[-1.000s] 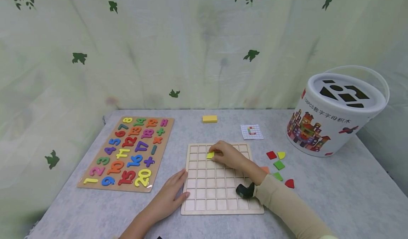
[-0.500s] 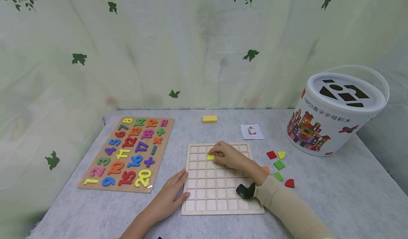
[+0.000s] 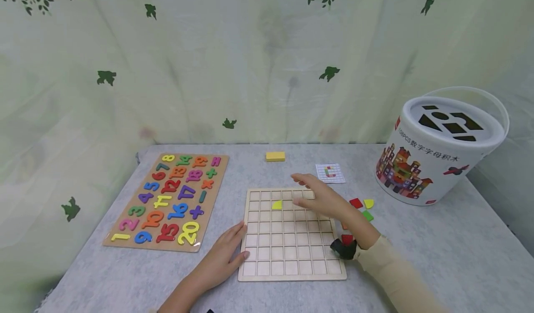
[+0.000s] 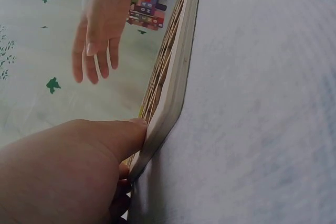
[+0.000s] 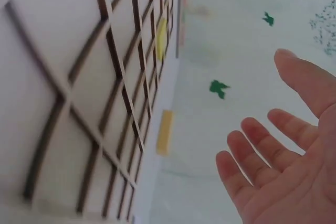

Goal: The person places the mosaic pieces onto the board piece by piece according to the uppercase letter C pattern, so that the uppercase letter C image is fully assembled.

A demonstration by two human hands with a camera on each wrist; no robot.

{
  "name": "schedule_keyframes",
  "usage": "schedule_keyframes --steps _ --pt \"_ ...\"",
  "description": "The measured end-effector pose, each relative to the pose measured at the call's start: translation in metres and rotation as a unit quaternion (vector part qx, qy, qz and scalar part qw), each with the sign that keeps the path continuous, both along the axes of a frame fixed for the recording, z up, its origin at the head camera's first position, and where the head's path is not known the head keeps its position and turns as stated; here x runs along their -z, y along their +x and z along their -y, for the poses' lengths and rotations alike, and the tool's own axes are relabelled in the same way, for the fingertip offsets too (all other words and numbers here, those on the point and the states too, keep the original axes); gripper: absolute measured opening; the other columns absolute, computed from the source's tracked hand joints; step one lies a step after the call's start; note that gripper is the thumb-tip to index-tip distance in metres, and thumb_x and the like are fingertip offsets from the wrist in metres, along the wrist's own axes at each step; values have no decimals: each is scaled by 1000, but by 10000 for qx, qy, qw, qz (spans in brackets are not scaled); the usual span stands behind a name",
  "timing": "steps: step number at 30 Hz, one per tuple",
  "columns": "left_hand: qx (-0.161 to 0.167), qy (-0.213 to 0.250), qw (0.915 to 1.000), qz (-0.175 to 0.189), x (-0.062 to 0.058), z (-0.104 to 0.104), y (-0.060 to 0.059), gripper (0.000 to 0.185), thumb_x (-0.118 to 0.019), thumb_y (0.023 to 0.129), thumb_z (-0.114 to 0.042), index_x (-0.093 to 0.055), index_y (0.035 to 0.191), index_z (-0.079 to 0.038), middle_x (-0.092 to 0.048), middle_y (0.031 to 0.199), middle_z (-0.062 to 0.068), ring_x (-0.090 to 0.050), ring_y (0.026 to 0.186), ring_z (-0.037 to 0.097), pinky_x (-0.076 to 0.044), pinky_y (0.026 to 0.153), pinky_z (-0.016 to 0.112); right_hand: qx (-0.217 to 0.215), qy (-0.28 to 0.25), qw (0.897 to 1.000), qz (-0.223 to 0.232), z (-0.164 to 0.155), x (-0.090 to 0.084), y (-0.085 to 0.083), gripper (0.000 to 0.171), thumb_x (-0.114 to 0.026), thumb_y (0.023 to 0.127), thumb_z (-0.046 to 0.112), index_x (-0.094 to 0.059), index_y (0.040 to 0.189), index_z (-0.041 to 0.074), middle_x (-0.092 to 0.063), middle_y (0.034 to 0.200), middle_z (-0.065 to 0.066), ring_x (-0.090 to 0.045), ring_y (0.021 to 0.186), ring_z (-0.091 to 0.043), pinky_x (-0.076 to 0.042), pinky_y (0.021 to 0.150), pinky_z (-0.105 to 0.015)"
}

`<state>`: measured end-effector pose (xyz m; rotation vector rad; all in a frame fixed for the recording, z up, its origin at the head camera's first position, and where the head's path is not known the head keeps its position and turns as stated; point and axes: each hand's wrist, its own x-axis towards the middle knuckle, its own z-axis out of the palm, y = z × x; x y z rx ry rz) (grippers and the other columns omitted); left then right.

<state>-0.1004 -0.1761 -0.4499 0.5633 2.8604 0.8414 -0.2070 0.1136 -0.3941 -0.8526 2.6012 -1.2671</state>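
Note:
A light wooden grid board [image 3: 290,253] lies flat on the table. One yellow tile [image 3: 277,205] with a rounded side sits in a cell of its second row. My right hand [image 3: 321,199] hovers over the board's upper right part, fingers extended and holding nothing. In the right wrist view, the fingers [image 5: 252,156] are spread and apart from the grid. With thumb and fingertips, my left hand [image 3: 221,256] touches the board's left edge. The left wrist view shows the thumb [image 4: 128,135] against that edge, the other fingers mostly hidden.
Right of the board lie a red tile [image 3: 356,203], a yellow tile [image 3: 369,203] and a green tile [image 3: 367,215], others partly covered by my right arm. A pattern card [image 3: 330,173], yellow block [image 3: 275,156], white bucket [image 3: 434,155] and number puzzle board [image 3: 213,197] stand around.
My right hand has let go of the yellow tile and moved right, its fingers opening out. The tile stays in its cell. My left hand has stayed at the board's edge.

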Motion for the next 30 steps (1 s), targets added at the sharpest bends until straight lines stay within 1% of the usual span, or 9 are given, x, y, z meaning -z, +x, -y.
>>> schedule_keyframes --steps 3,5,8,12,16,19,24,27,30 --pt "4 -6 10000 -16 0 0 0 62 -53 90 -32 -28 141 -7 -22 147 4 -19 132 23 -25 102 44 123 1 9995 -295 -20 -4 6 63 -65 83 26 -36 137 12 -40 134 -7 -39 117 -27 -36 91 -51" --pt "8 -24 10000 -29 1 0 0 62 -53 90 -33 -28 141 -7 -22 147 4 -19 132 22 -25 102 44 249 109 9985 -483 -34 -4 9 63 -65 83 28 -36 137 12 -40 135 -8 -40 118 -27 -36 92 -51" --pt "16 -34 10000 -34 1 0 0 62 -52 91 -33 -28 141 -8 -22 147 4 -19 132 22 -25 102 44 541 314 9963 -581 -56 0 14 63 -66 83 26 -37 137 12 -39 135 -9 -40 118 -29 -36 91 -52" --pt "19 -32 10000 -26 0 0 0 62 -52 91 -34 -28 141 -7 -22 147 4 -19 132 23 -24 102 44 925 542 9934 -414 -81 12 18 62 -67 82 22 -38 135 8 -39 135 -13 -36 121 -33 -35 92 -53" --pt "27 -25 10000 -10 -1 0 0 62 -52 91 -33 -28 141 -7 -22 146 5 -19 132 23 -24 102 44 1176 699 9904 -215 -100 24 20 60 -66 83 21 -39 134 5 -41 131 -17 -38 118 -34 -36 91 -53" --pt "15 -29 10000 4 -1 0 0 62 -52 91 -33 -28 141 -7 -22 146 5 -19 132 23 -24 102 44 1235 690 9899 -101 -108 31 20 58 -66 83 19 -39 133 3 -42 130 -18 -41 115 -35 -36 91 -53" --pt "0 -41 10000 18 0 0 0 62 -52 91 -33 -27 142 -8 -21 147 4 -18 133 22 -24 103 44 1287 864 9878 130 -116 38 18 53 -63 85 12 -41 132 0 -42 130 -20 -38 118 -36 -31 95 -53" --pt "0 -42 10000 23 0 0 1 62 -52 91 -34 -27 142 -8 -21 147 4 -18 133 23 -24 103 44 1316 1069 9854 156 -118 42 16 48 -60 85 6 -43 129 -1 -44 128 -21 -37 119 -37 -30 95 -53" --pt "2 -46 10000 24 -1 0 1 62 -52 91 -34 -27 142 -8 -21 147 4 -18 133 23 -24 103 44 1346 1152 9841 113 -120 44 13 41 -59 85 2 -49 125 -1 -48 124 -20 -41 116 -36 -33 94 -52"
